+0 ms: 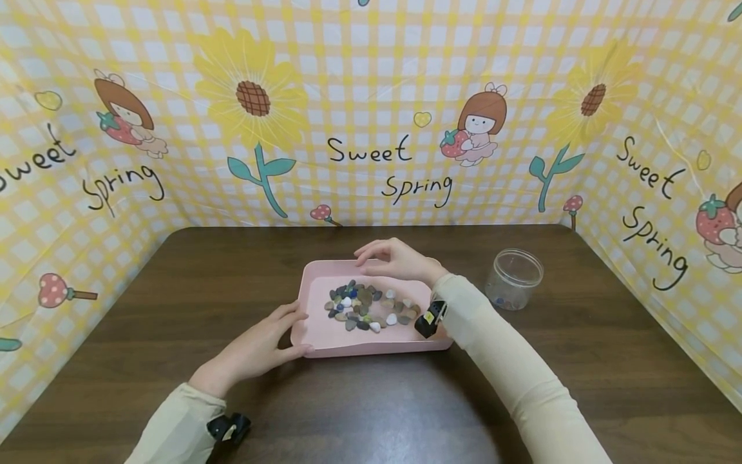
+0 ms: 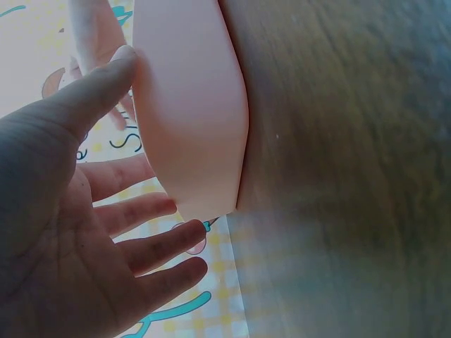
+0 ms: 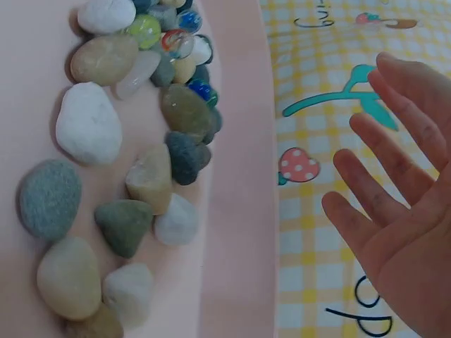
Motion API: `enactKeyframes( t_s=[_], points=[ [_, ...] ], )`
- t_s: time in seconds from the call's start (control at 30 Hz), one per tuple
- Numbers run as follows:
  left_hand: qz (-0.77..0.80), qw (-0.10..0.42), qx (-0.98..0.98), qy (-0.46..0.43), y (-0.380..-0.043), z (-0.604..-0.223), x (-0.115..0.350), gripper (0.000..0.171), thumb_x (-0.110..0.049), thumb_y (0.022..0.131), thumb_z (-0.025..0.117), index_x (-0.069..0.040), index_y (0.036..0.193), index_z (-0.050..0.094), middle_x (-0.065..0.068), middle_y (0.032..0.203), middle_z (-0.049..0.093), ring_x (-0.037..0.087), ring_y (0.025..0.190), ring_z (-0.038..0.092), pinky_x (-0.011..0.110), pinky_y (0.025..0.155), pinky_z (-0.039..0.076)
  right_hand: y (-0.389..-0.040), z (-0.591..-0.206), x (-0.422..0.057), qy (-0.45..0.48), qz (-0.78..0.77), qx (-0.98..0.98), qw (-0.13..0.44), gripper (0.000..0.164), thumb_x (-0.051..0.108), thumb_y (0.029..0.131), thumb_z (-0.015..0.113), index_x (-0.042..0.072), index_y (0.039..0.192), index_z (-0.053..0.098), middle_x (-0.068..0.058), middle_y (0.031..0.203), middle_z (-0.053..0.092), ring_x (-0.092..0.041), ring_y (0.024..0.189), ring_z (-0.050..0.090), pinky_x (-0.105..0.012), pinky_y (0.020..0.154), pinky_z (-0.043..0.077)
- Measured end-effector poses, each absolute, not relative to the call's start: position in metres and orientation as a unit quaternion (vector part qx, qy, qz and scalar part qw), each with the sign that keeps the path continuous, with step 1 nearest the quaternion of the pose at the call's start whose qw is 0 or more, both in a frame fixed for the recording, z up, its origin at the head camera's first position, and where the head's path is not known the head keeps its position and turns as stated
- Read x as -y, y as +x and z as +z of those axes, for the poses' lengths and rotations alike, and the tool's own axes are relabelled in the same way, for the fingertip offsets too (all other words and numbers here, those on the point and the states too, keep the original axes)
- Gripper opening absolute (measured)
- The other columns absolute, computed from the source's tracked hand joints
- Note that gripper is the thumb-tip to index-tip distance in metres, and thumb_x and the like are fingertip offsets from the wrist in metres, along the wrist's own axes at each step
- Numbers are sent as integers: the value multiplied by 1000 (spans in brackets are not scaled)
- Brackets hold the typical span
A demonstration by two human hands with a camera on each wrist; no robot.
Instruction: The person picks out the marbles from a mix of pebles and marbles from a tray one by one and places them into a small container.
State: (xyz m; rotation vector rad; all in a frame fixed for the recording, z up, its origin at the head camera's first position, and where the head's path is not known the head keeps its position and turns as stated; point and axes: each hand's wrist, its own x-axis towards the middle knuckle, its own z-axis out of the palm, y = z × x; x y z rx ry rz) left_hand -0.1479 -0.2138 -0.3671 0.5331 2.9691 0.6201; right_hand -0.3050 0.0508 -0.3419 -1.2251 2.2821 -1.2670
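A shallow pink tray (image 1: pixel 317 332) holds a spread of pebbles (image 3: pixel 89 123) in white, tan, grey and dark tones. Glass marbles lie among them, including a yellow-green marble (image 3: pixel 144 32) and a blue marble (image 3: pixel 204 93). At the tray's left end, my left hand (image 1: pixel 263 338) touches the rim with its thumb and fingertips, fingers spread. The left wrist view shows that thumb at the tray's wall (image 2: pixel 187 105). My right hand (image 1: pixel 400 261) is over the far rim, its fingers loosely bent and, in the right wrist view, holding nothing.
A clear round jar (image 1: pixel 514 280) stands right of the tray, with a few small blue marbles (image 1: pixel 501 301) at its bottom. The brown wooden table (image 1: pixel 371 399) is backed and flanked by a yellow checked cloth (image 1: pixel 359 84). Both wrists carry small black cameras.
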Motion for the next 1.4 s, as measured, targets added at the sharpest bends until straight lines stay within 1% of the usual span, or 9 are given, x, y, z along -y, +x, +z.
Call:
enactKeyframes(
  t_s=[0.2,0.37,0.5,0.6,0.63,0.77,0.97,1.2,1.4],
  points=[
    [202,32,-963,173,-148,-368,214,66,-46,85,63,-1,132,50,23,147,35,40,128,43,53,101,39,-312,-352,-46,-413,-429,-783,183,25,10,88,63,-2,109,66,-20,134,53,-26,130,45,-45,115,26],
    [203,31,-963,174,-148,-369,214,66,-45,85,64,-1,132,50,23,147,35,41,128,43,53,101,39,-315,-363,-43,-410,-416,-782,218,24,13,87,66,0,107,67,-16,138,50,-24,135,40,-46,115,23],
    [203,29,-963,176,-148,-368,213,66,-44,85,64,0,132,50,23,147,35,40,128,44,53,101,39,-315,-369,-40,-416,-390,-788,231,23,15,84,69,2,104,69,-13,141,47,-23,138,36,-45,115,23],
    [203,32,-963,174,-148,-367,213,66,-44,84,64,-1,132,49,23,147,35,40,129,43,53,101,39,-313,-371,-38,-421,-368,-795,236,20,15,82,72,6,100,71,-10,143,46,-21,138,34,-42,115,25],
    [203,34,-963,173,-149,-367,214,66,-44,84,64,-1,133,49,23,147,35,40,129,43,53,102,39,-312,-372,-37,-419,-361,-798,240,18,16,82,72,8,98,72,-8,143,46,-20,139,34,-41,114,28],
    [202,34,-964,170,-149,-367,214,67,-45,84,64,-1,133,49,22,147,34,40,129,43,53,102,39,-309,-376,-33,-410,-347,-803,256,11,13,80,73,12,91,74,-6,145,44,-19,138,34,-38,112,32],
    [201,34,-964,169,-149,-367,214,66,-45,85,64,-1,133,49,22,148,34,40,129,43,53,101,39,-308,-383,-30,-410,-313,-820,247,10,12,79,74,16,88,75,-3,145,44,-19,138,34,-40,115,25],
    [202,33,-964,169,-149,-368,214,67,-46,84,64,-1,132,49,22,148,34,40,129,42,53,101,39,-307,-382,-26,-434,-291,-821,230,10,9,79,74,11,88,75,-8,144,46,-22,136,38,-37,114,28],
    [202,38,-965,165,-149,-368,214,67,-46,84,63,-2,133,49,21,148,33,40,129,43,53,101,40,-306,-380,-27,-433,-284,-824,230,9,13,80,73,15,88,76,-4,145,45,-19,138,36,-39,115,27]
  ],
)
